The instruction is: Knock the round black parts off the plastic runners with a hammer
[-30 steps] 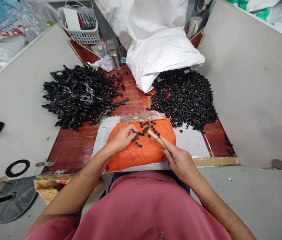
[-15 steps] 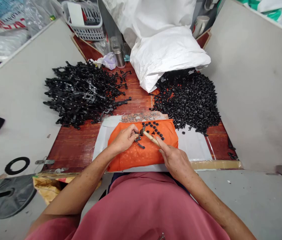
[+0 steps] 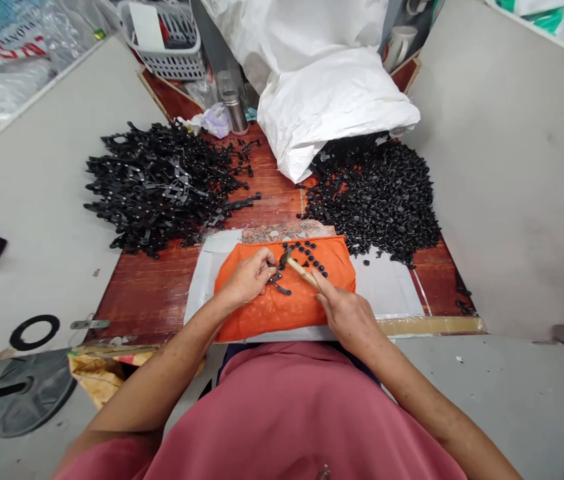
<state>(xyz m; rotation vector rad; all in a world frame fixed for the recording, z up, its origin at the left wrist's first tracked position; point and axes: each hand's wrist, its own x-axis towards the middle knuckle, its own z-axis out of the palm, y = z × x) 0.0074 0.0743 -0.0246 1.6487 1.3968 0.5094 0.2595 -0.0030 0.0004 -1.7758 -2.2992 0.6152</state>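
Observation:
My left hand [image 3: 247, 277] rests on an orange cloth [image 3: 272, 310] and pinches a small black plastic strip part [image 3: 278, 283] against it. My right hand [image 3: 345, 317] grips the wooden handle of a small hammer [image 3: 296, 267], index finger laid along it, with the metal head hovering just above the part by my left fingertips. Several small black round caps [image 3: 312, 257] lie in a row on the cloth beyond the hammer.
A heap of black strip parts [image 3: 162, 187] lies at the left of the red wooden tabletop [image 3: 147, 293], a heap of black caps [image 3: 377, 200] at the right. White sacks [image 3: 327, 107], a metal flask [image 3: 236, 113] and a grey basket [image 3: 167, 40] stand behind. Grey boards flank both sides.
The hammer head has shifted a little left and down towards my left fingertips; my right hand followed. My left hand stays pinched on the part.

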